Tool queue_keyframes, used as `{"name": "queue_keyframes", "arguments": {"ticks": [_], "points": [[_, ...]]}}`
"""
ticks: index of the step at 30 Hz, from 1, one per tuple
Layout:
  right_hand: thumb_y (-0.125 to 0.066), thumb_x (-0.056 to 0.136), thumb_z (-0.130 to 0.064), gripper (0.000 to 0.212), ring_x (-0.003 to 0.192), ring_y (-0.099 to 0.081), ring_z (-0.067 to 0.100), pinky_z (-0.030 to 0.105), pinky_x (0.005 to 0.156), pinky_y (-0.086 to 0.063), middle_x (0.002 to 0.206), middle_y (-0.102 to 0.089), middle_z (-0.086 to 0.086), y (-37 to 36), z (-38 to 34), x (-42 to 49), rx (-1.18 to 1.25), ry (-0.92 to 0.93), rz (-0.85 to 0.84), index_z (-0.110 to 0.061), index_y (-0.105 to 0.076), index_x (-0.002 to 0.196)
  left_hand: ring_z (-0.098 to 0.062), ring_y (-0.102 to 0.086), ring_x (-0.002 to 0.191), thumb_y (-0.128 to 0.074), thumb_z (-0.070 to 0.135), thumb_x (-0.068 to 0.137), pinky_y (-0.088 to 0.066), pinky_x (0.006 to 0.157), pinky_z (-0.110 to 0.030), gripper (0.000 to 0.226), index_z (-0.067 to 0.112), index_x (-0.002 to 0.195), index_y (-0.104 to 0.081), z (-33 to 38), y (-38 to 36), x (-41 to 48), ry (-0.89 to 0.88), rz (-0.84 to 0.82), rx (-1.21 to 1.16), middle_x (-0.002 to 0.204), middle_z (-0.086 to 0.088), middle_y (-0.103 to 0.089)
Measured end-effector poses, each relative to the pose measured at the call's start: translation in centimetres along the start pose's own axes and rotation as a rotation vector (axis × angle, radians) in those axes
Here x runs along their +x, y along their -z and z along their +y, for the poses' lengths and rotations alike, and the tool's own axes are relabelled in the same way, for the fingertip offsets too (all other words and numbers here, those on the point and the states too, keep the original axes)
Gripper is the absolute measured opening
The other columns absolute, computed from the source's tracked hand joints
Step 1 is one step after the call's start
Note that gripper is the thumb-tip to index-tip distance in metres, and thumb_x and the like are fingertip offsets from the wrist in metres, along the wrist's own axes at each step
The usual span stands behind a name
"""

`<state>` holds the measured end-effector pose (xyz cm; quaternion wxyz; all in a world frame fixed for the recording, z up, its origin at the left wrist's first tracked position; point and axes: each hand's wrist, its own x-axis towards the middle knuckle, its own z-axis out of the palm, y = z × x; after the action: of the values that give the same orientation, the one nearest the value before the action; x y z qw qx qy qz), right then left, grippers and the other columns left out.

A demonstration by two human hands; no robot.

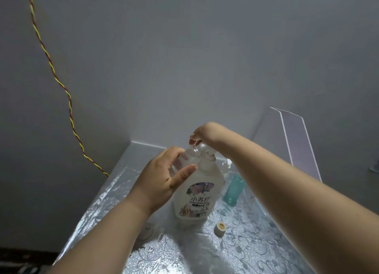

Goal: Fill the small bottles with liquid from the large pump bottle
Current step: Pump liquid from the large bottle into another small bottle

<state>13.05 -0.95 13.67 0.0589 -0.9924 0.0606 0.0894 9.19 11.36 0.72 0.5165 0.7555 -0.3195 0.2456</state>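
The large white pump bottle with a flowered label stands upright on the table. My left hand grips a small clear bottle, tilted, with its open mouth up beside the top of the large bottle. My right hand reaches over from the right, its fingers curled down on the pump head, which it hides. A small teal bottle stands open just right of the large bottle. A small white cap lies in front of the large bottle.
The table is covered in shiny silver patterned foil and sits in a wall corner. A white round piece lies under my left forearm. A white pump fitting lies behind the bottles. A white panel leans at the right. A twisted cord hangs at the left.
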Motion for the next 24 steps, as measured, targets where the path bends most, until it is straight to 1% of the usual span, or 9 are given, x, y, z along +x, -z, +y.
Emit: {"name": "queue_keyframes", "arguments": {"ticks": [3,6,9,11,14,17,18,20,24], "points": [[-0.038,0.102,-0.027,0.04,0.132,-0.044,0.023,0.029,0.111,-0.034,0.143,-0.047,0.005,-0.1,0.1,-0.2,-0.06,-0.02,-0.007,-0.013,-0.051,0.136,-0.007,-0.057,0.085,-0.039,0.081,0.078,-0.045,0.071,-0.017,0.066,0.023,0.1,-0.061,-0.2,0.0,-0.1,0.008,-0.006,0.007,0.091,0.012,-0.061],[-0.041,0.1,-0.026,0.037,0.129,-0.047,0.028,0.031,0.106,-0.036,0.14,-0.05,0.008,-0.5,0.5,0.2,-0.09,0.002,0.067,-0.011,-0.056,0.13,-0.004,-0.057,0.083,-0.04,0.081,0.078,-0.044,0.069,-0.014,0.063,0.025,0.097,-0.061,-0.1,0.1,-0.1,0.016,-0.004,-0.001,0.089,0.013,-0.061],[-0.045,0.092,-0.037,0.036,0.124,-0.049,0.034,0.047,0.11,-0.034,0.135,-0.054,0.009,-0.8,1.1,0.9,-0.021,-0.003,0.17,-0.018,-0.063,0.117,-0.005,-0.058,0.083,-0.04,0.082,0.077,-0.044,0.068,-0.014,0.064,0.025,0.096,-0.061,0.0,0.2,-0.1,0.013,0.001,-0.012,0.089,0.011,-0.062],[-0.047,0.09,-0.045,0.04,0.121,-0.052,0.034,0.051,0.109,-0.035,0.129,-0.058,0.009,-0.4,1.2,0.1,0.045,0.027,0.227,-0.019,-0.064,0.115,-0.005,-0.058,0.082,-0.041,0.082,0.076,-0.042,0.066,-0.011,0.064,0.025,0.095,-0.061,0.2,0.2,-0.1,0.011,0.01,-0.022,0.088,0.012,-0.062],[-0.047,0.095,-0.042,0.04,0.118,-0.053,0.032,0.047,0.106,-0.039,0.117,-0.06,0.011,0.3,1.2,-1.1,0.067,0.099,0.247,-0.014,-0.064,0.117,-0.003,-0.058,0.082,-0.041,0.082,0.076,-0.04,0.065,-0.008,0.062,0.026,0.094,-0.06,0.4,0.3,-0.1,0.011,0.02,-0.033,0.086,0.013,-0.062],[-0.042,0.1,-0.03,0.038,0.123,-0.051,0.03,0.026,0.092,-0.039,0.125,-0.058,0.012,0.3,0.9,-1.4,-0.017,0.11,0.182,-0.007,-0.061,0.123,0.0,-0.057,0.08,-0.04,0.082,0.077,-0.039,0.065,-0.007,0.062,0.025,0.094,-0.059,0.3,0.2,-0.1,0.001,0.021,-0.03,0.086,0.012,-0.061],[-0.039,0.101,-0.026,0.037,0.123,-0.051,0.028,0.026,0.089,-0.038,0.13,-0.057,0.012,0.2,0.8,-1.5,-0.039,0.101,0.158,-0.005,-0.06,0.124,0.0,-0.056,0.08,-0.04,0.081,0.078,-0.039,0.065,-0.007,0.062,0.025,0.094,-0.06,0.3,0.2,-0.1,-0.001,0.018,-0.032,0.086,0.012,-0.062],[-0.037,0.102,-0.02,0.036,0.122,-0.052,0.027,0.028,0.096,-0.041,0.132,-0.056,0.012,-0.1,0.7,-1.4,-0.065,0.1,0.14,-0.004,-0.06,0.124,-0.002,-0.057,0.081,-0.04,0.081,0.078,-0.04,0.066,-0.009,0.063,0.024,0.096,-0.06,0.1,0.0,-0.1,0.005,0.011,-0.039,0.087,0.011,-0.062],[-0.035,0.103,-0.021,0.037,0.124,-0.05,0.027,0.03,0.103,-0.038,0.135,-0.054,0.01,-0.5,0.8,-0.9,-0.137,0.091,0.09,-0.006,-0.058,0.127,-0.006,-0.057,0.083,-0.039,0.083,0.077,-0.044,0.068,-0.015,0.068,0.023,0.101,-0.062,-0.2,0.0,-0.1,0.018,-0.006,-0.034,0.089,0.009,-0.062]]}}
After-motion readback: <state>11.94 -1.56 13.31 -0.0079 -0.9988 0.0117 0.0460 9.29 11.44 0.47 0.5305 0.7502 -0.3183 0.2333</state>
